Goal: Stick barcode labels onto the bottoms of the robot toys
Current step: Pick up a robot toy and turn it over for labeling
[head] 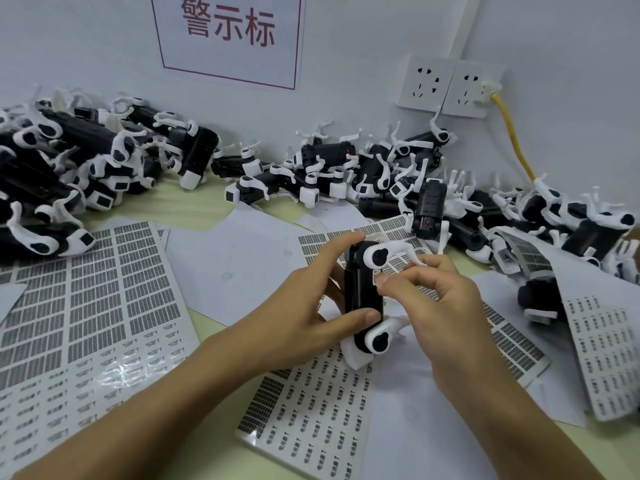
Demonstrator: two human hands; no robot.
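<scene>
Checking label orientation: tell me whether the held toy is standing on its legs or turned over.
Turned on its side: the robot toy is off its legs in the left hand, black underside facing the right hand.

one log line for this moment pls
left hand grips toy | right hand pinches label at toy | label sheet beneath

Wall sign, two sockets, yellow cable, perhaps plugged in.

Views: one only, worn on the person's head.
Direction: forward and down over the table toward the white wall behind it.
Nearness: close; both forearms enter from the bottom edge.
Lens: wide-angle, edges bowed.
Shared scene: no second view.
</scene>
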